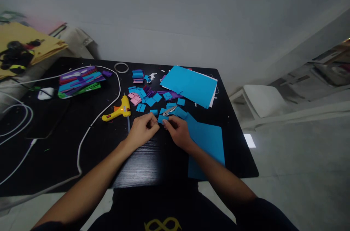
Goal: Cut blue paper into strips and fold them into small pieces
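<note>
Right fingers [168, 125] pinch blue paper [162, 118] within table edges [238, 132].

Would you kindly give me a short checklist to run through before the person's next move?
1. Right hand gripping a small blue piece: ok.
2. Left hand gripping anything: cannot tell; its fingers are curled.
3. Scissors near the right hand: ok, just beyond it.
4. Yellow glue gun lying on the table: ok.
5. Glue gun hot: cannot tell.
6. Loose paper pieces sorted by colour: not ok, mixed.
</note>
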The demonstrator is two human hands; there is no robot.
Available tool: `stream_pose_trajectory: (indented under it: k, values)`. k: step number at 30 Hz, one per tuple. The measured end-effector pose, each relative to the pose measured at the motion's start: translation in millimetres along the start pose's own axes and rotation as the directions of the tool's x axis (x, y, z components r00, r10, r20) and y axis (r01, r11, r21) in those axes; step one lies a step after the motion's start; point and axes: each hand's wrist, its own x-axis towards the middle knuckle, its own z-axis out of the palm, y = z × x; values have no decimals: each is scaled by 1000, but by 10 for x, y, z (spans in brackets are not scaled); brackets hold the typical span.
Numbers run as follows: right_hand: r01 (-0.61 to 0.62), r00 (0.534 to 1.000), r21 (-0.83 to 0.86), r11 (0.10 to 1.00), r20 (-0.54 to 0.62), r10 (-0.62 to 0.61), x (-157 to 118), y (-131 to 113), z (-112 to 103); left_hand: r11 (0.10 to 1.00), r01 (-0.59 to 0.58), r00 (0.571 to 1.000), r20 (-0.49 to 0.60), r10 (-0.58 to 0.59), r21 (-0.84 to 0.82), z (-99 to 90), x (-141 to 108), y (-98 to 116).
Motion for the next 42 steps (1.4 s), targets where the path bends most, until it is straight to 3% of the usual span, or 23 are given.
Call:
stream_pose_trajectory:
  k: [6,15,26,30,42]
  values:
    - [2,1000,-10,1000,8,-2,-11,7,31,990,-110,993,-34,114,93,-4,-14,16]
    - [-135,991,112,985,-6,136,50,-53,-100,996,-45,994,-97,53,78,-61,16,-91]
    - [-297,955,338,893,95,281,85,-1,-73,993,-116,993,-8,116,-2,-22,-17,-71]
    - [-282,959,334,899,97,265,87,4,-79,981,-191,982,-3,191,-36,-16,-26,-51]
    - [-230,973,268,936,90,213,73,-2,-58,981,-194,981,15,194,-3,11,-40,-60]
